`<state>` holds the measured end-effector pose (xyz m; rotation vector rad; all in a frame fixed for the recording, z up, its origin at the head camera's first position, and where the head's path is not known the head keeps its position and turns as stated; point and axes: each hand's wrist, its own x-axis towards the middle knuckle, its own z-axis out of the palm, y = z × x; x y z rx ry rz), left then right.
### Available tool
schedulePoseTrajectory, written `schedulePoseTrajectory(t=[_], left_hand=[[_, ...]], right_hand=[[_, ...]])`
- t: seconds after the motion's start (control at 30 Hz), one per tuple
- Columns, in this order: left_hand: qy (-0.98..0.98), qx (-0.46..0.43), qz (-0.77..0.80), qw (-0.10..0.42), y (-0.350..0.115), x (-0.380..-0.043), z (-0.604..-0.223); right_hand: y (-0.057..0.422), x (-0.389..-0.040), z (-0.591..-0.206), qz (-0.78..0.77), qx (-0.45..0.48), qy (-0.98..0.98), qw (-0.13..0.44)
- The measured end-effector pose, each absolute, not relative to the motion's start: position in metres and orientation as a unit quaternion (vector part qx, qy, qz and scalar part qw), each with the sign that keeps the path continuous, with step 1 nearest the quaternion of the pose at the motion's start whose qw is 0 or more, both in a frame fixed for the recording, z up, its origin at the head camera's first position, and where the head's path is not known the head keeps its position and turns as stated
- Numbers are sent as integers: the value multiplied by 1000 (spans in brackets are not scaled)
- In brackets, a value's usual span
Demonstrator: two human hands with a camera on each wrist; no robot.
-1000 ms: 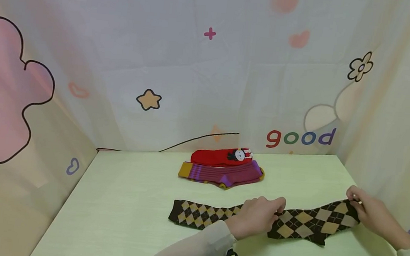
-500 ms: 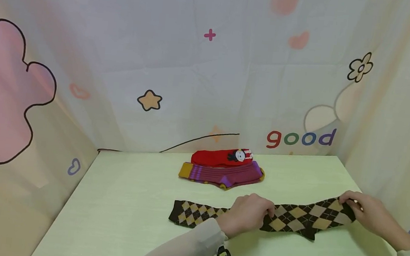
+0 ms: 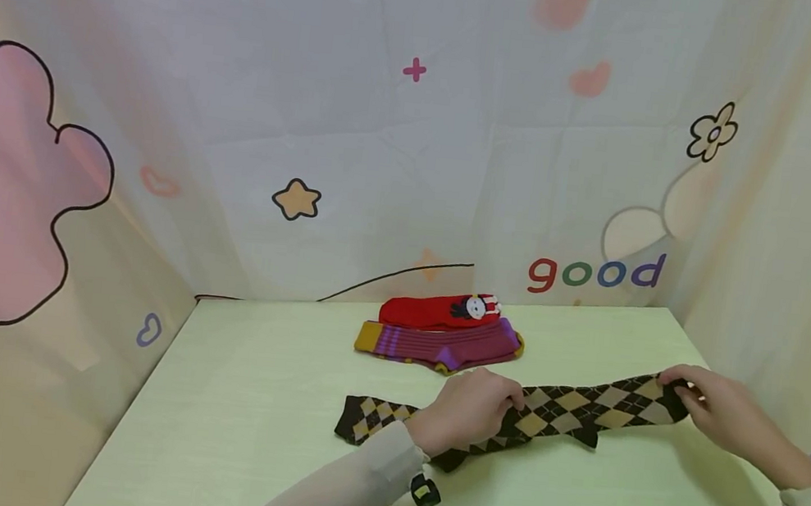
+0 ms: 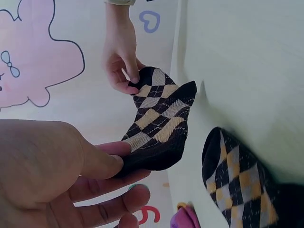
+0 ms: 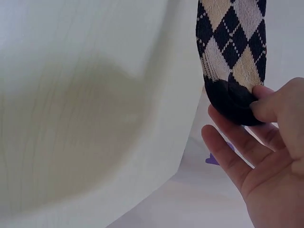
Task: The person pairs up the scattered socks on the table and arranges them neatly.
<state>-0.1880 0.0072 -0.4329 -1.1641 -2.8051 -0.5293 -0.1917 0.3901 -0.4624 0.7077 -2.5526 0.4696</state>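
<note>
One argyle sock [image 3: 582, 412] in black, tan and grey is stretched between my two hands, raised over the table. My left hand [image 3: 467, 408] pinches its dark cuff between thumb and fingers. At the other end, my right hand [image 3: 723, 410] pinches the black toe [image 5: 232, 102]; the dark heel points down. Beneath my left hand, a second argyle sock [image 3: 375, 419] lies flat, its middle hidden by that hand and sleeve. In the left wrist view, the lying sock [image 4: 242, 185] is apart from the held sock [image 4: 161, 118].
Farther back on the pale green table [image 3: 240, 417] lie a purple sock [image 3: 433, 342] with mustard ends and a red sock [image 3: 417, 310] with a cartoon figure, side by side. A printed cloth [image 3: 359, 133] hangs behind and at both sides.
Both hands have moved left with the argyle sock and lifted it a little. It now overlaps the lying sock in the head view. The purple and red socks stay put.
</note>
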Motion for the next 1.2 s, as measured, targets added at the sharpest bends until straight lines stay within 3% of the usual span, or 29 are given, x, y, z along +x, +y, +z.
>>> schedulePoseTrajectory(t=[0.23, 0.87, 1.2], left_hand=[[-908, -371, -191, 36, -8, -190, -430], [-910, -337, -231, 71, -50, -199, -429], [-910, -319, -252, 85, -69, -199, -429]], right_hand=[[376, -190, -453, 187, 252, -930, 191], [344, -200, -438, 194, 307, -901, 236], [327, -205, -435, 199, 328, -894, 231]])
